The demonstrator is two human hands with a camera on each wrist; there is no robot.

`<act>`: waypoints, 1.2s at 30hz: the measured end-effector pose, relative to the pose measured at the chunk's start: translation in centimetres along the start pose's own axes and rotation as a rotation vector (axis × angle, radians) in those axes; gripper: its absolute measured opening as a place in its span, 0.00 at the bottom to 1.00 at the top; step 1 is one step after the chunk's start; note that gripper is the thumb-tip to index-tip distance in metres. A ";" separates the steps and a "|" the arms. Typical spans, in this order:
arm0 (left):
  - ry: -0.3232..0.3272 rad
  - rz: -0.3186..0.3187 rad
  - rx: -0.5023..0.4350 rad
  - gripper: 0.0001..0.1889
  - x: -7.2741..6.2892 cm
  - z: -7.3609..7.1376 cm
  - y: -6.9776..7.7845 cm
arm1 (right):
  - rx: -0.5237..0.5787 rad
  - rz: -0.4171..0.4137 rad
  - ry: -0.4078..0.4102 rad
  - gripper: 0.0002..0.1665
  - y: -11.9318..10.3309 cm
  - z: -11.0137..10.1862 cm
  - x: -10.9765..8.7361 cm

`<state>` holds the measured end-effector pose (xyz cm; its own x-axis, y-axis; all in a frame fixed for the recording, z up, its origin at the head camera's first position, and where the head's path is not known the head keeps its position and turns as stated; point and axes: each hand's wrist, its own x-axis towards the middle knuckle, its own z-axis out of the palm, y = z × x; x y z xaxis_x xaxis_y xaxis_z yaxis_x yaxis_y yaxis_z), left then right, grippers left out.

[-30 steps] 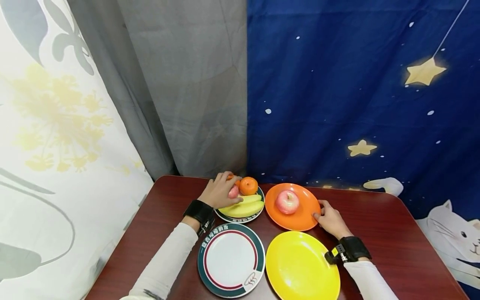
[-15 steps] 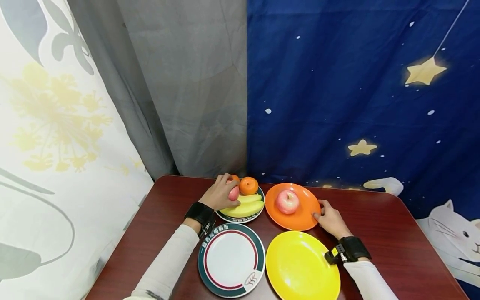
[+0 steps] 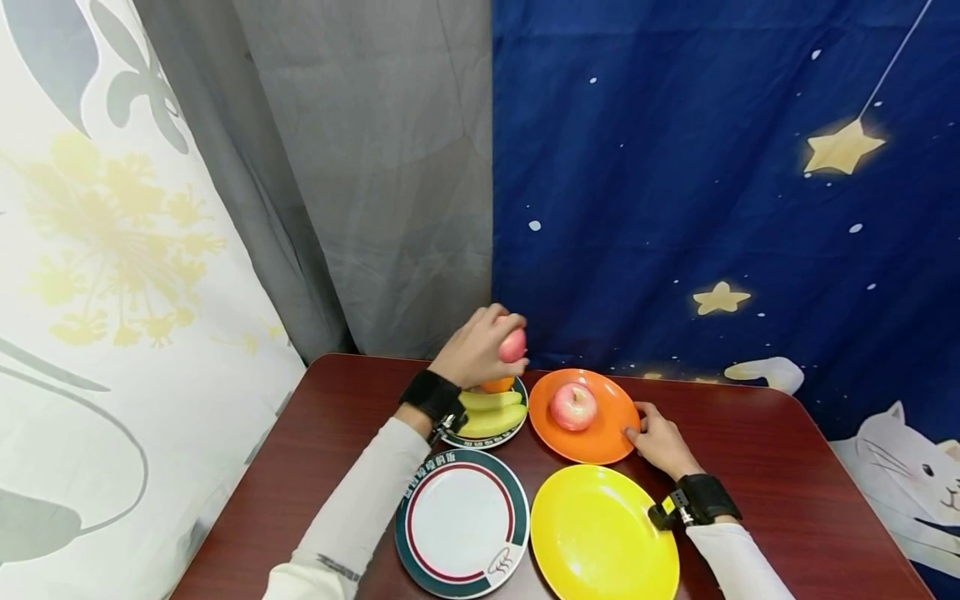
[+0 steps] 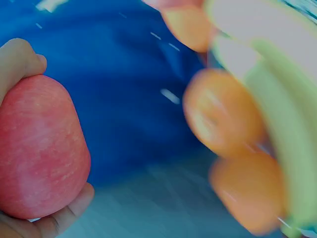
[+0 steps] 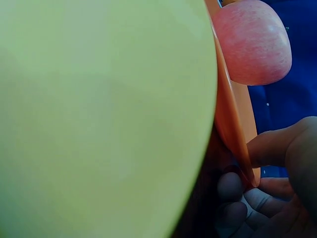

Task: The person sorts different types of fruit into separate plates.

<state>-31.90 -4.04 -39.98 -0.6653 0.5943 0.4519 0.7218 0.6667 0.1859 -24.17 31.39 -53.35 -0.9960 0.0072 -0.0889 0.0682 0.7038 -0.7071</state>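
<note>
**Held apple (image 3: pixel 513 346) up in left hand (image 3: pixel 476 350), right hand (image 3: pixel 660 437) on orange plate (image 3: pixel 615 427)**

From my feed, the held apple is in the air, clear of the fruit, by the far edge of the table (image 3: pixel 330 425). It's pinkish red, faintly streaked and speckled, glossy, a bit taller than wide in the left wrist view. Left hand's fingers and thumb are curled around it.

Below it, the back plate (image 3: pixel 487 443) carries yellow bananas (image 3: pixel 491 417) and two oranges (image 4: pixel 223 111), the latter smeared by motion blur on my left wrist camera. Characters run along that plate's rim; too small for me to read.

Right hand pinches the orange plate's rim, thumb on top, fingers under the edge. A second apple (image 3: pixel 573 407), paler pink with yellowish patches, sits on that plate.

Nearer me, the white plate (image 3: pixel 465 521) has a dark green rim and a red ring. Chinese lettering at its upper left: I make out 的饭 at the end, rest unclear. Small line drawing on a white patch, lower right. Beside it, the yellow plate (image 3: pixel 600 533), plain and shiny.

Tabletop is dark reddish brown. Behind it I get a grey curtain (image 3: pixel 375 167) and a navy curtain (image 3: pixel 637 167) with stars and a white cat.
</note>
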 end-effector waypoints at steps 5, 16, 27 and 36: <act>-0.029 0.127 0.017 0.31 4.0 1.7 4.7 | 0.000 -0.007 0.007 0.33 0.1 -0.1 0.0; -0.231 0.186 0.074 0.30 4.5 11.9 11.2 | 0.076 -0.060 -0.003 0.30 1.3 0.0 0.4; -0.310 0.256 0.293 0.29 3.7 15.5 12.7 | 0.070 -0.105 0.017 0.35 6.6 0.5 3.4; -0.381 0.249 0.341 0.33 2.7 16.7 12.4 | 0.099 -0.118 0.022 0.32 4.0 0.3 1.7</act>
<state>-27.90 13.31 -51.00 -0.5503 0.8304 0.0873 0.8055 0.5555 -0.2064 -25.59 34.01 -56.61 -0.9984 -0.0553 0.0132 -0.0450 0.6271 -0.7777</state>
